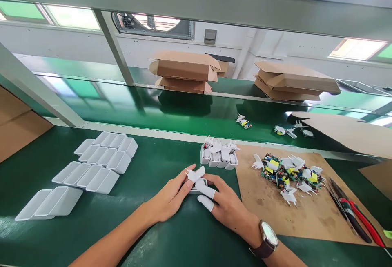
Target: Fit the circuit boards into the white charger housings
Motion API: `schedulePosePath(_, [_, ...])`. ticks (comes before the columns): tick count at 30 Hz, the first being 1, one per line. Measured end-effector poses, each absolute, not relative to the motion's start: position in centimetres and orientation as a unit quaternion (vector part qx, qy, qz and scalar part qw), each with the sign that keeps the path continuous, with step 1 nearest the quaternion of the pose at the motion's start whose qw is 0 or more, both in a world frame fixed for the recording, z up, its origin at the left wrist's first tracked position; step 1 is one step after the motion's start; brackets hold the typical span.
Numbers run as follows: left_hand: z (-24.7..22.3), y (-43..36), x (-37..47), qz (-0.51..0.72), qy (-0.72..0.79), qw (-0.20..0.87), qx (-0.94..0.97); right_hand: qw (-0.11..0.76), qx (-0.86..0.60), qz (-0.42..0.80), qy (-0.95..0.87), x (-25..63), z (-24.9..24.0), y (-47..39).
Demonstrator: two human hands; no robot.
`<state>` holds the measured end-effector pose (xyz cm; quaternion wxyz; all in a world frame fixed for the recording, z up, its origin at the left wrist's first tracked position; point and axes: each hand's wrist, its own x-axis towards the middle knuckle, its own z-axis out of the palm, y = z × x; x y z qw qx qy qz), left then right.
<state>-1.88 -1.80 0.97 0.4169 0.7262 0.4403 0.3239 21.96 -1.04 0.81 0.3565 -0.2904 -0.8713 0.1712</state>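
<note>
Both hands meet over one small white plastic case (193,191) at the middle of the bench. My left hand (168,199) is closed, thumb and fingers pinching a white plug piece (196,173) with pins at the case's top. My right hand (228,201), wearing white finger cots on two fingers, grips the case from the right. Fingers cover much of the case, so its inside barely shows. Just behind stand several filled white cases (214,163) in a row, with plug pieces lying on top.
Rows of open white cases (102,177) lie left. On brown cardboard (254,214) at right are a pile of circuit boards (277,173) with plugs, and red-and-black pliers (352,214). A green conveyor belt (183,112) runs behind. Cardboard boxes (183,69) are stacked beyond.
</note>
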Motion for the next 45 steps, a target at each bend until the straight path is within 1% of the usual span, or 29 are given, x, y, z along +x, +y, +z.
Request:
schedulePosePath(3, [0.8,-1.9,-1.9,0.335,0.422,0.414,0.734,0.348,-0.293,0.119,-0.883,21.8,0.4,-1.0])
schedulePosePath(7, [0.1,-2.1,-1.9,0.344,0.397,0.421,0.739,0.364,-0.301,0.104,-0.875,22.0,0.7,-1.1])
schedulePosePath(10, [-0.3,-2.3,-1.8,0.365,0.386,0.411,0.74,0.388,-0.308,0.108,-0.862,22.1,1.1,-1.2])
schedulePosePath(15, [-0.5,-2.1,-1.2,0.417,0.385,0.383,0.729,0.356,-0.299,0.119,-0.877,21.8,0.7,-1.0])
schedulePosePath(20, [-0.2,-1.9,-1.1,0.455,0.381,0.352,0.724,0.393,-0.296,0.129,-0.861,22.2,1.2,-1.3])
schedulePosePath(23, [-0.1,-1.8,-1.0,0.48,0.359,0.333,0.727,0.364,-0.3,0.135,-0.871,22.6,1.5,-1.5])
schedulePosePath(26, [0.2,-1.8,-0.6,0.473,0.378,0.295,0.739,0.336,-0.294,0.132,-0.885,22.5,1.1,-1.3])
schedulePosePath(30, [0.5,-1.8,-0.4,0.46,0.395,0.25,0.755,0.362,-0.303,0.143,-0.87,22.1,0.5,-1.2])
schedulePosePath(32, [0.6,-1.9,-0.5,0.468,0.383,0.248,0.757,0.376,-0.305,0.149,-0.862,22.1,0.3,-1.2])
schedulePosePath(36, [0.7,-1.8,-0.7,0.473,0.377,0.254,0.755,0.372,-0.304,0.157,-0.863,22.1,0.4,-1.3])
schedulePosePath(41, [0.5,-1.7,-0.7,0.464,0.377,0.267,0.756,0.302,-0.324,0.14,-0.886,21.9,1.0,-1.5])
schedulePosePath(42, [0.5,-1.7,-0.8,0.464,0.376,0.268,0.756,0.299,-0.319,0.139,-0.888,21.9,1.1,-1.4])
schedulePosePath(45, [0.5,-1.7,-0.8,0.461,0.371,0.271,0.759,0.349,-0.32,0.164,-0.866,21.8,1.0,-1.3])
